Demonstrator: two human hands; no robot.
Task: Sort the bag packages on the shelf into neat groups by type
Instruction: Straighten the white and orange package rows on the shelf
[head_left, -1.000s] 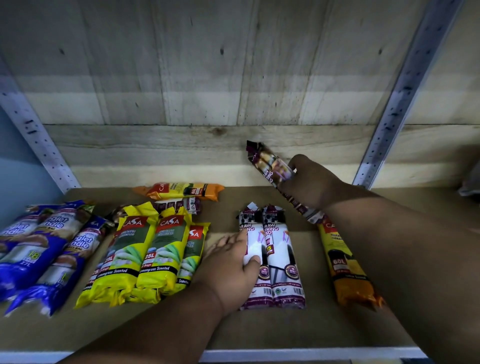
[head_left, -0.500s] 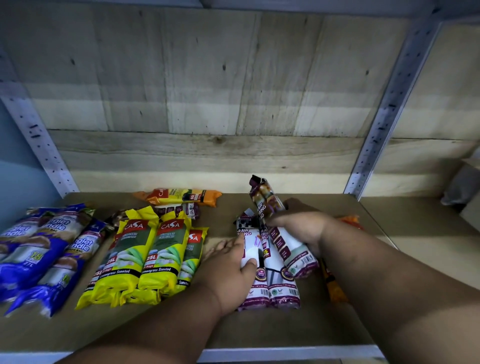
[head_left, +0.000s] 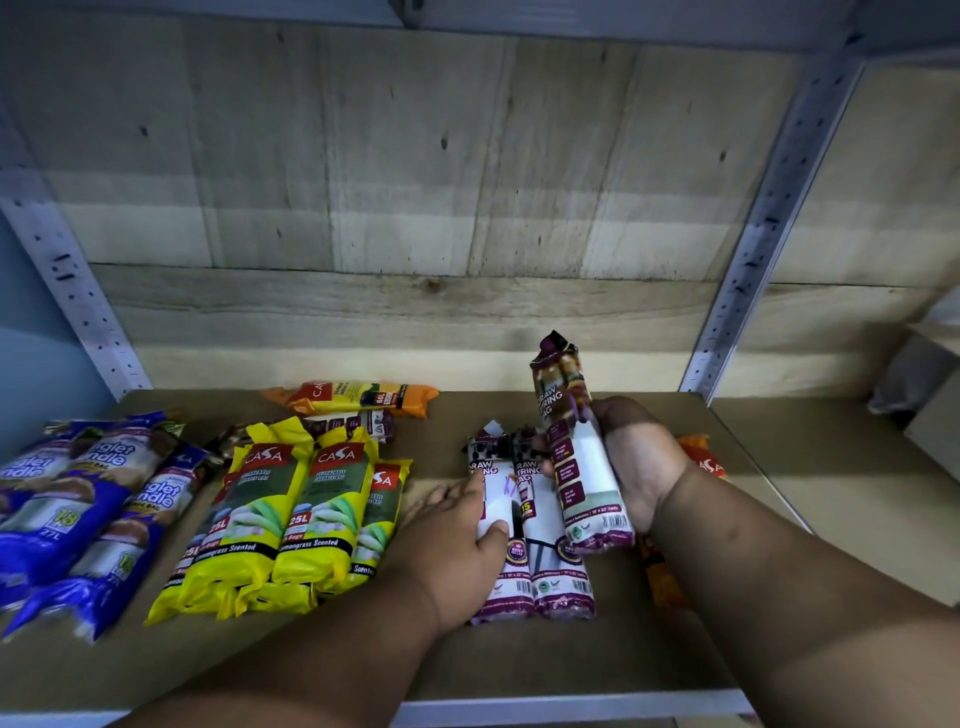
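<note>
My right hand (head_left: 636, 462) grips a purple-and-white drawstring bag package (head_left: 579, 457), held upright just above two matching packages (head_left: 558, 577) that lie side by side on the brown shelf board (head_left: 519, 660). My left hand (head_left: 457, 540) rests on the left one of that pair, thumb over its top. Three yellow Casa packages (head_left: 291, 519) lie in a group to the left. Blue handle-bag packages (head_left: 78, 509) lie at the far left. An orange Casa package (head_left: 358, 397) lies at the back, another orange package (head_left: 706, 462) is mostly hidden behind my right arm.
A purple package (head_left: 358, 423) lies half hidden behind the yellow group. Perforated metal uprights (head_left: 763, 234) stand at both sides, with a wooden back wall (head_left: 415, 208). The shelf's white front edge (head_left: 571, 709) runs below my arms. Bare board lies to the right of the upright.
My right hand has brought the purple package from the back right down and toward me, turning it upright over the pair. My left hand has stayed on the left package.
</note>
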